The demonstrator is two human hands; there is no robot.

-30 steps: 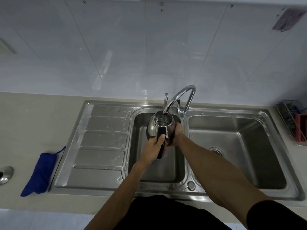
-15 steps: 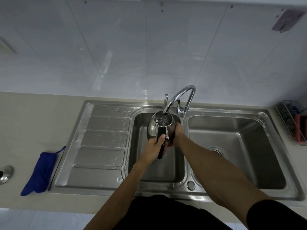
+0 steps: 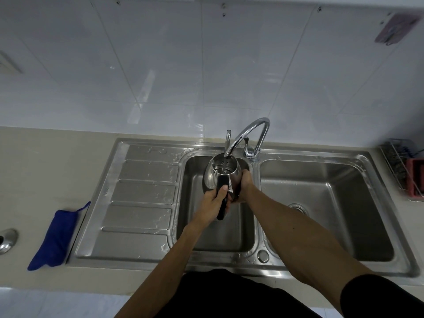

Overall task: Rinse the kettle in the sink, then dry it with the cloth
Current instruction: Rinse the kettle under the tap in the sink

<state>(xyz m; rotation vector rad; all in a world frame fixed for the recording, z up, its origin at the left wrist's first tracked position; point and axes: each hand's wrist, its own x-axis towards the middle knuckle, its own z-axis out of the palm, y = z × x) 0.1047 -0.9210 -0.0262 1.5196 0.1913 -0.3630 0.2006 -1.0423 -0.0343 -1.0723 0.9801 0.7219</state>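
— Where is the kettle?
— The steel kettle (image 3: 218, 177) is held over the left basin of the double sink (image 3: 146, 193), its open mouth directly under the spout of the chrome faucet (image 3: 246, 134). I cannot tell if water is running.

— What has hold of it?
— The left hand (image 3: 214, 201) has its fingers curled tight around the black handle (image 3: 222, 198), thumb on top. The right hand (image 3: 244, 184) is pressed against the kettle's right flank, fingers wrapped round the body.

— And the cloth?
— The blue cloth (image 3: 55, 237) lies folded on the beige countertop (image 3: 46, 175), just beside the left edge of the sink's ribbed drainboard, well apart from both hands.

— Anything else around?
— A wire rack (image 3: 397, 161) with a red item sits at the far right of the counter. White wall tiles (image 3: 183, 65) rise behind.
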